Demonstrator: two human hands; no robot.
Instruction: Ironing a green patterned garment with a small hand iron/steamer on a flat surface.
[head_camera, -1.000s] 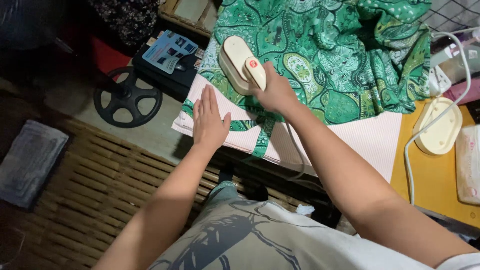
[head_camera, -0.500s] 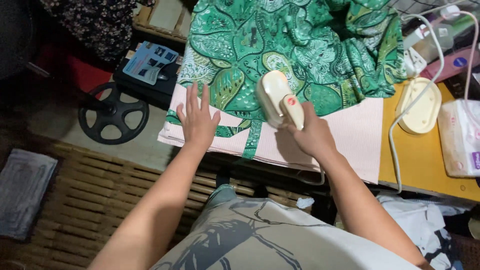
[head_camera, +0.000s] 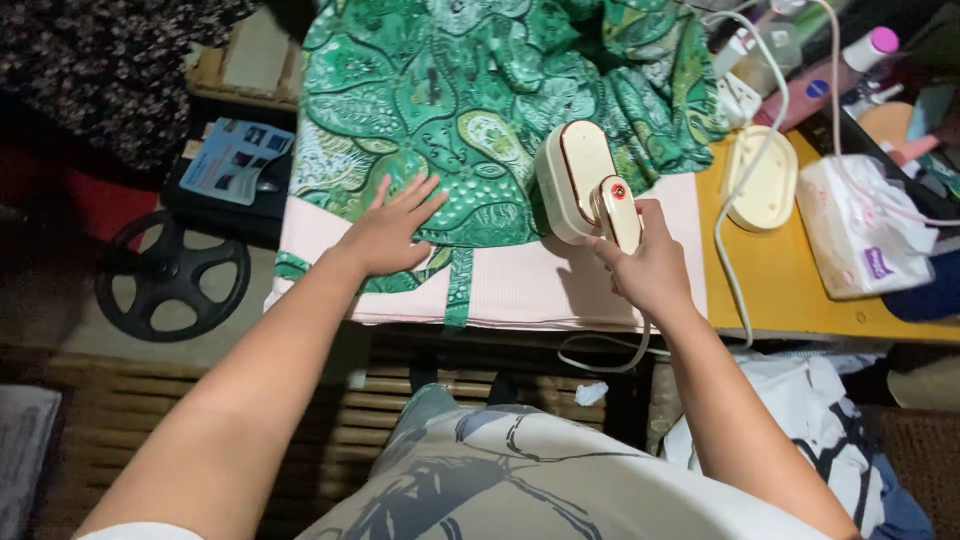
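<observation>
A green patterned cloth (head_camera: 480, 90) lies spread over a pink padded mat (head_camera: 540, 285) on the table. My left hand (head_camera: 388, 228) rests flat on the cloth's near edge, fingers apart. A cream hand-held iron (head_camera: 580, 180) with a red button sits on the cloth's right part, and my right hand (head_camera: 650, 268) grips its handle. The iron's white cord (head_camera: 745, 190) runs off to the right. A green strap (head_camera: 460, 285) hangs from the cloth over the mat's front edge.
A cream oval iron stand (head_camera: 765, 180) and a tissue pack (head_camera: 860, 235) sit on the yellow table (head_camera: 790, 290) at right, with bottles behind. A black wheel-shaped base (head_camera: 170, 275) lies on the floor at left, beside a black box with a blue leaflet (head_camera: 235, 160). White clothing (head_camera: 800, 420) is heaped below right.
The iron has slid from the cloth's left part to its right part with my right hand on it. My left hand has moved from the mat up onto the cloth. The camera view has shifted right.
</observation>
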